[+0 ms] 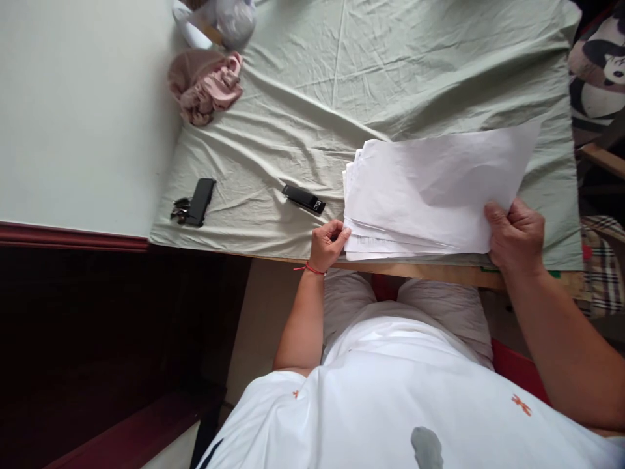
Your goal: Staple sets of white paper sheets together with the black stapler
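The left hand (328,244) pinches the near left corner of a stack of white paper sheets (430,195), fingers curled closed on the edges of the lower sheets. The right hand (515,234) grips the near right corner of the same stack, thumb on top and the other fingers hidden under the paper, and lifts the top sheets so they bow upward away from the rest. The stack lies at the near edge of the counter (415,270), right of its middle, with its near side almost flush with the wooden lip. A pale green cloth (303,98), creased all over, covers the counter.

A black stapler (303,198) lies on the cloth just left of the stack, near but not touching it. Further left, close to the near left corner of the counter, sits a black rectangular object with a bunch of keys (194,203) against it. Near the far left corner rests a crumpled pink cloth (208,85), and beyond it a clear plastic bag (234,19) at the far edge.
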A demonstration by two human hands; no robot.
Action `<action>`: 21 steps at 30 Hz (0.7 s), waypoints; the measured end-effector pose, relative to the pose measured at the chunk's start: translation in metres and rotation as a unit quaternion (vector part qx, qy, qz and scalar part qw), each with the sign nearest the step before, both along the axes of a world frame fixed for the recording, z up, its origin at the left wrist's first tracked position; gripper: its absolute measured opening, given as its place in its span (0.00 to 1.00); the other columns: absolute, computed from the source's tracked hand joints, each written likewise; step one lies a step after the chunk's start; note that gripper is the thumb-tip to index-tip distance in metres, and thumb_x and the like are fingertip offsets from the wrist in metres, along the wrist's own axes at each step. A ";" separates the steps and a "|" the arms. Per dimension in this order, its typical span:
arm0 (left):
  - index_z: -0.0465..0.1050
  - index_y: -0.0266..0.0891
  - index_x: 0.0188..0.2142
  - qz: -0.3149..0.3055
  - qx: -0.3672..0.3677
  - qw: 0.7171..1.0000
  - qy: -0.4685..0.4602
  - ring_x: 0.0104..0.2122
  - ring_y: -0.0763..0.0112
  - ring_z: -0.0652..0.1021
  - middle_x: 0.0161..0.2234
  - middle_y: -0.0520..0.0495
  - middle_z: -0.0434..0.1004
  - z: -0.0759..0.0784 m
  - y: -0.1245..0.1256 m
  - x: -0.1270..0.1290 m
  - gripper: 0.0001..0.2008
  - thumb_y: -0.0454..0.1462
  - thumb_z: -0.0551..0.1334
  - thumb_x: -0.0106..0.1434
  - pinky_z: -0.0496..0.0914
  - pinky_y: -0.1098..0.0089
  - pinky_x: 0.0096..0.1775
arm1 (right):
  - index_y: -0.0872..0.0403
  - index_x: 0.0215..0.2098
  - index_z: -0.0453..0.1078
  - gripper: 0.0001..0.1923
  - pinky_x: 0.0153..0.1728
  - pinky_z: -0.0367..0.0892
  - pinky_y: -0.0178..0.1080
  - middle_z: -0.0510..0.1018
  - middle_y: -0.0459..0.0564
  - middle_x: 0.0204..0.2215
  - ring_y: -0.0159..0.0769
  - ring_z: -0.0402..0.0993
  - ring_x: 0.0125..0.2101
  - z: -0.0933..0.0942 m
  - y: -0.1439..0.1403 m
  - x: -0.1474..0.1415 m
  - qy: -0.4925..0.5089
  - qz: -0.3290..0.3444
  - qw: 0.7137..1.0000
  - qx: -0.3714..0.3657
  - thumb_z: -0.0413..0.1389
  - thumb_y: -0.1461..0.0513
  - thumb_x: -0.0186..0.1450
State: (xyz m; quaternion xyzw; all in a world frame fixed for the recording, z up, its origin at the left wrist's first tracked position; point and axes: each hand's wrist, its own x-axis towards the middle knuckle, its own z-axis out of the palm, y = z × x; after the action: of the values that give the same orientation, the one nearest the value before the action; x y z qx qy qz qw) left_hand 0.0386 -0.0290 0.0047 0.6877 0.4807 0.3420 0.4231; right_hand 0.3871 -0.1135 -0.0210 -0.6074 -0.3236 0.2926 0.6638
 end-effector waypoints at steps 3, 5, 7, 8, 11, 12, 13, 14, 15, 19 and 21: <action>0.72 0.38 0.27 0.002 0.002 1.000 0.003 0.23 0.77 0.63 0.22 0.55 0.65 -0.001 0.000 0.000 0.17 0.49 0.66 0.64 0.59 0.72 0.28 | 0.52 0.44 0.82 0.18 0.41 0.73 0.39 0.84 0.46 0.37 0.32 0.76 0.33 -0.001 -0.002 0.001 -0.005 0.014 1.000 -0.011 0.69 0.52 0.59; 0.74 0.38 0.30 0.018 0.004 1.000 0.000 0.24 0.77 0.66 0.23 0.55 0.68 -0.002 0.000 0.000 0.18 0.51 0.65 0.66 0.61 0.73 0.29 | 0.52 0.45 0.82 0.21 0.46 0.74 0.41 0.85 0.47 0.40 0.34 0.79 0.36 0.002 -0.003 0.000 0.017 0.022 1.000 -0.002 0.72 0.52 0.57; 0.76 0.39 0.35 0.039 0.001 0.999 -0.013 0.26 0.75 0.69 0.26 0.53 0.73 -0.002 0.002 0.000 0.21 0.55 0.64 0.66 0.64 0.72 0.31 | 0.50 0.44 0.82 0.23 0.51 0.75 0.45 0.86 0.47 0.42 0.37 0.81 0.40 0.008 -0.003 -0.003 0.055 0.022 0.998 0.012 0.75 0.52 0.52; 0.76 0.39 0.38 0.045 -0.003 0.999 -0.025 0.28 0.74 0.72 0.29 0.51 0.75 -0.003 0.004 0.000 0.23 0.58 0.64 0.65 0.66 0.72 0.32 | 0.50 0.43 0.82 0.24 0.53 0.75 0.46 0.86 0.47 0.42 0.38 0.81 0.40 0.010 -0.003 -0.004 0.073 0.020 0.997 0.018 0.76 0.52 0.50; 0.75 0.39 0.47 0.038 -0.033 0.995 -0.083 0.32 0.70 0.78 0.34 0.48 0.79 -0.003 0.010 0.000 0.29 0.61 0.65 0.63 0.71 0.70 0.36 | 0.48 0.40 0.83 0.24 0.57 0.75 0.50 0.87 0.46 0.42 0.39 0.82 0.42 0.016 -0.005 -0.007 0.094 0.014 0.995 0.029 0.77 0.53 0.46; 0.75 0.39 0.49 0.034 -0.046 0.993 -0.102 0.33 0.70 0.79 0.34 0.47 0.80 -0.003 0.012 0.000 0.30 0.61 0.66 0.63 0.73 0.69 0.37 | 0.47 0.40 0.83 0.24 0.58 0.74 0.51 0.87 0.45 0.42 0.39 0.82 0.43 0.016 -0.007 -0.007 0.090 0.016 0.995 0.030 0.77 0.54 0.46; 0.74 0.40 0.51 0.031 -0.058 0.991 -0.119 0.34 0.69 0.80 0.34 0.47 0.81 -0.003 0.014 0.000 0.30 0.60 0.67 0.62 0.74 0.69 0.38 | 0.47 0.40 0.83 0.23 0.59 0.74 0.52 0.87 0.44 0.42 0.40 0.82 0.43 0.016 -0.008 -0.007 0.084 0.020 0.996 0.030 0.77 0.54 0.47; 0.74 0.41 0.51 0.029 -0.065 0.988 -0.134 0.35 0.68 0.81 0.35 0.46 0.82 -0.002 0.016 0.000 0.29 0.59 0.69 0.61 0.75 0.68 0.40 | 0.46 0.40 0.83 0.22 0.59 0.74 0.53 0.87 0.44 0.42 0.40 0.82 0.44 0.017 -0.010 -0.007 0.076 0.024 0.996 0.028 0.77 0.54 0.48; 0.75 0.42 0.49 0.029 -0.065 0.987 -0.145 0.37 0.68 0.81 0.37 0.46 0.82 -0.001 0.017 0.001 0.27 0.57 0.70 0.61 0.76 0.67 0.41 | 0.46 0.40 0.83 0.21 0.59 0.74 0.53 0.87 0.44 0.42 0.41 0.82 0.44 0.018 -0.011 -0.006 0.067 0.025 0.997 0.026 0.77 0.55 0.48; 0.76 0.44 0.45 0.034 -0.005 0.983 -0.179 0.44 0.66 0.82 0.43 0.47 0.82 0.009 0.024 0.007 0.20 0.53 0.72 0.62 0.77 0.64 0.49 | 0.49 0.36 0.84 0.16 0.58 0.75 0.56 0.87 0.45 0.39 0.42 0.83 0.42 0.029 -0.014 -0.005 0.024 0.000 0.999 0.027 0.76 0.56 0.49; 0.76 0.45 0.47 0.040 0.036 0.982 -0.181 0.46 0.64 0.81 0.43 0.47 0.82 0.018 0.028 0.011 0.21 0.53 0.72 0.62 0.77 0.63 0.51 | 0.49 0.37 0.84 0.18 0.59 0.74 0.58 0.87 0.46 0.40 0.44 0.83 0.43 0.038 -0.013 -0.004 0.005 -0.006 0.999 0.044 0.77 0.56 0.49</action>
State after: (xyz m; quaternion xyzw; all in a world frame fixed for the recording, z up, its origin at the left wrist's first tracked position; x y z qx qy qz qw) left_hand 0.0495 -0.0012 0.0223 0.6092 0.4108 0.4947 0.4642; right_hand 0.3830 -0.1263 0.0173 -0.5778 -0.3293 0.2774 0.6934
